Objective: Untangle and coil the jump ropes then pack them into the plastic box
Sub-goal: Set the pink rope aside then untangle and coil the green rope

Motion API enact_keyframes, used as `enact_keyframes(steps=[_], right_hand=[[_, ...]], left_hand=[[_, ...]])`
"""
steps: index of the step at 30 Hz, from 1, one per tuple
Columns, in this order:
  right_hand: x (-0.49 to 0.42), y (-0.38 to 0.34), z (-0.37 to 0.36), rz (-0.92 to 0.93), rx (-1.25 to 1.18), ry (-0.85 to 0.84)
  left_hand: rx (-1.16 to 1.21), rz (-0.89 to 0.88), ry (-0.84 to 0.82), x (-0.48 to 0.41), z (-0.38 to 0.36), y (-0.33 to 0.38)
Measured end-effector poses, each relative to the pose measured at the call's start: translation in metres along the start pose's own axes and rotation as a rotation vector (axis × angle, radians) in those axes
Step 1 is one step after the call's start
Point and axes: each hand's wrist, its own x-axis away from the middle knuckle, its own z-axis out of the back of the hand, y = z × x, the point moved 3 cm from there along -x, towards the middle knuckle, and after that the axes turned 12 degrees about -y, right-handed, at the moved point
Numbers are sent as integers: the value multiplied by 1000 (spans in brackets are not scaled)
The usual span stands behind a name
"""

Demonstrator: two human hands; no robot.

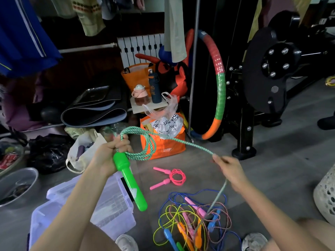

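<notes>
**Coiling the green rope: feed even loops into the left fist**

The left hand (110,151) grips the green rope (181,140) where the cord meets its handle (129,180). The fingers are curled tight round the gathered turns, and the handle hangs down and away below the fist. The right hand (229,170) pinches the free run of cord between thumb and fingertips, well out to the side of the left fist. The cord is stretched between the two hands.

To do this well, I judge each new turn should match the loops (145,149) already hanging just beside the left grip. Sweep the right hand in, lay the cord into the fist, then slide back out along the line. Let the cord run lightly through the pinch so that twist can work itself out. Past the right-hand pinch the rope drops into the tangle (195,220) on the floor. A hard pull would probably cinch the other cords there, so ease it free as slack is needed.

The rope is braided, pale green flecked with white, thick and soft-looking, with a glossy bright-green plastic handle. Its far end is hidden in the tangle. The box (112,205) lies under the left forearm, below the grip. A pink rope (174,176) lies coiled on the floor between the two hands.
</notes>
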Motion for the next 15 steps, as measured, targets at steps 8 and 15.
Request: enact_keyframes(steps=[8, 15], right_hand=[[29, -201, -28, 801, 324, 255], [5, -185, -68, 651, 1295, 392]], left_hand=[[-491, 41, 189, -5, -11, -37], [-447, 28, 155, -5, -21, -47]])
